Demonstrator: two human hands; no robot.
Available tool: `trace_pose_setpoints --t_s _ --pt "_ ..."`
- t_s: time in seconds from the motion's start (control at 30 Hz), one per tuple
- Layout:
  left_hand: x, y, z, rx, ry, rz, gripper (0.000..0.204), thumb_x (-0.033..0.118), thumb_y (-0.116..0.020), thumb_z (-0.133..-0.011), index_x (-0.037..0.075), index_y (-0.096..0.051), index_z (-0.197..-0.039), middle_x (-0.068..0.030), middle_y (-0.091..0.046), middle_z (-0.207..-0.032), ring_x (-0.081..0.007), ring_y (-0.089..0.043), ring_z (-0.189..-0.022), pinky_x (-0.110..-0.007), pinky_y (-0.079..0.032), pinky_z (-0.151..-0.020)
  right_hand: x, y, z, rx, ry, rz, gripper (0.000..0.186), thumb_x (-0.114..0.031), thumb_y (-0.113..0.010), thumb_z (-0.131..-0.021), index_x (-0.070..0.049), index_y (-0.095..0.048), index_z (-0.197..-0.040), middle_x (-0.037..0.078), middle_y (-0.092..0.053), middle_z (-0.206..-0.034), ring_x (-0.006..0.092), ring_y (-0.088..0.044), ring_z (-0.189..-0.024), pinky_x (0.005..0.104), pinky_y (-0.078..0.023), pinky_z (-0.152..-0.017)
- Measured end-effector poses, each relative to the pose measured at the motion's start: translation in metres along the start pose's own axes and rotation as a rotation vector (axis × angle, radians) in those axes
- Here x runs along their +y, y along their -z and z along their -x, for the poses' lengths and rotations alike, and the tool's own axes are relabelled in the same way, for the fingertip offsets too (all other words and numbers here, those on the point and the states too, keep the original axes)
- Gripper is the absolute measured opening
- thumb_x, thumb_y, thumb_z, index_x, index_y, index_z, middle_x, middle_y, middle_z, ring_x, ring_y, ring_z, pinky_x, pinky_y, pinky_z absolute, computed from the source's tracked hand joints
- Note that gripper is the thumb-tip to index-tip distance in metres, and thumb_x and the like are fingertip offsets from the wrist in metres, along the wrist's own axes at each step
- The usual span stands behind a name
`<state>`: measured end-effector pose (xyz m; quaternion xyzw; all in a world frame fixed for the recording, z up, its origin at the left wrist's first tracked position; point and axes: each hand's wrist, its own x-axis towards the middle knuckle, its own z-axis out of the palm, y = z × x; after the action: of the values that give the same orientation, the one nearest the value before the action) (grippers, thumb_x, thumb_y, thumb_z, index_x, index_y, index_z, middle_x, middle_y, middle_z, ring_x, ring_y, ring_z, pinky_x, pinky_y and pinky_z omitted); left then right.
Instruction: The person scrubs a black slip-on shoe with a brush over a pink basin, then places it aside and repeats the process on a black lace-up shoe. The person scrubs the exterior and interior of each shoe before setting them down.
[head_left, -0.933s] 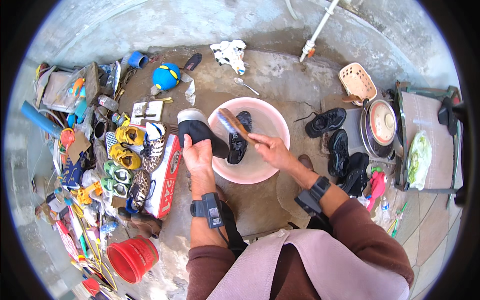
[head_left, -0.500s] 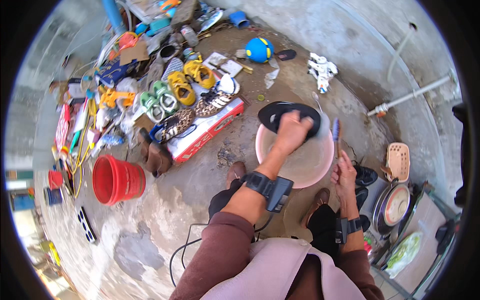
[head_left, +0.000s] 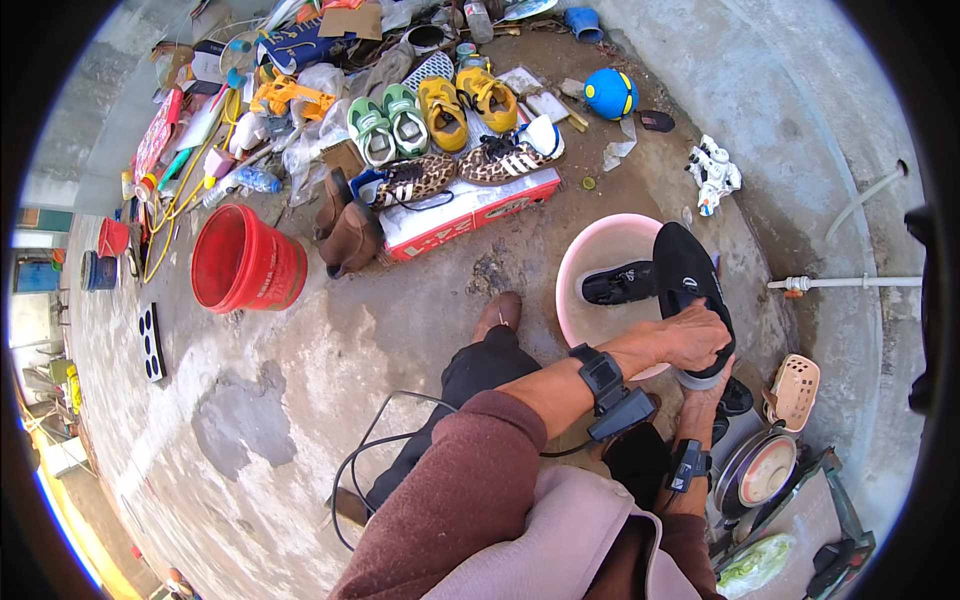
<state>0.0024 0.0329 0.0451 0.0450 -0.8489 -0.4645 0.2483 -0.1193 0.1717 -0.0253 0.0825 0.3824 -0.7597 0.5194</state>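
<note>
My left hand is closed on a black slip-on shoe, gripping it at its opening. The shoe is tilted with its toe pointing away from me, over the right side of a pink basin. Inside the basin, a second black shoe lies in cloudy water. My right hand is behind and below the heel of the held shoe. Its fingers are hidden by the shoe, and the brush seen earlier in that hand does not show.
Left of the basin stands a red bucket; brown shoes lie beside a red shoebox topped with several sneakers. Clutter fills the far left. A pan and basket sit at the right, below a wall pipe.
The shoe in my left hand has swung right and been turned toe-away, now covering my right hand's fingers and the brush. The second shoe in the basin has come into sight.
</note>
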Motion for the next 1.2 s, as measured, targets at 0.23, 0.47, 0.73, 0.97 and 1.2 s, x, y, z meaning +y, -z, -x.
trace_pose_setpoints --t_s 0.23,0.47,0.73,0.97,1.2 --pt "0.01 0.049 -0.005 -0.003 0.118 0.331 0.038 0.034 -0.067 -0.067 -0.003 -0.056 -0.066 -0.0142 -0.057 -0.063 -0.0202 -0.058 -0.059 -0.029 -0.047 -0.057 -0.045 -0.055 0.01 -0.344 0.45 0.443 0.081 -0.028 -0.058 -0.074 -0.003 -0.016 -0.139 0.016 -0.028 -0.139 0.0285 -0.037 -0.123 0.0392 -0.03 -0.103" --pt "-0.008 0.086 -0.004 0.737 0.593 0.852 0.081 0.036 -0.072 -0.067 -0.004 -0.032 -0.125 -0.0226 -0.052 -0.112 -0.023 -0.056 -0.094 -0.03 -0.044 -0.082 -0.06 -0.139 0.043 -0.355 0.658 1.003 0.085 -0.026 -0.065 -0.068 0.002 -0.023 -0.136 0.016 -0.035 -0.135 0.0263 -0.039 -0.122 0.0367 -0.03 -0.103" --pt "-0.012 0.132 0.02 1.165 0.357 1.348 0.071 0.014 -0.075 -0.062 -0.003 -0.035 -0.118 -0.0167 -0.055 -0.099 -0.0225 -0.058 -0.083 -0.035 -0.05 -0.072 -0.007 -0.226 0.05 -0.605 0.766 1.618 0.056 -0.013 -0.066 -0.066 -0.002 -0.052 -0.119 0.011 -0.055 -0.115 0.0191 -0.052 -0.105 0.0294 -0.037 -0.093" --pt "0.009 0.201 0.083 1.07 0.082 0.952 0.113 0.009 -0.079 -0.051 -0.002 -0.007 -0.137 -0.0193 -0.051 -0.109 -0.0255 -0.055 -0.093 -0.035 -0.046 -0.083 0.016 -0.224 0.041 -0.402 0.775 0.968 0.057 -0.002 -0.055 -0.077 -0.002 -0.038 -0.131 0.006 -0.056 -0.094 0.014 -0.055 -0.087 0.0269 -0.046 -0.079" --pt "0.019 0.25 0.256 0.915 0.485 -0.129 0.122 0.025 -0.083 -0.043 -0.002 -0.011 -0.137 -0.0197 -0.049 -0.111 -0.0304 -0.052 -0.101 -0.035 -0.04 -0.092 -0.034 -0.141 0.07 -0.208 0.654 1.06 0.055 0.001 -0.053 -0.077 -0.001 -0.038 -0.13 0.007 -0.054 -0.091 0.015 -0.056 -0.082 0.0299 -0.051 -0.075"
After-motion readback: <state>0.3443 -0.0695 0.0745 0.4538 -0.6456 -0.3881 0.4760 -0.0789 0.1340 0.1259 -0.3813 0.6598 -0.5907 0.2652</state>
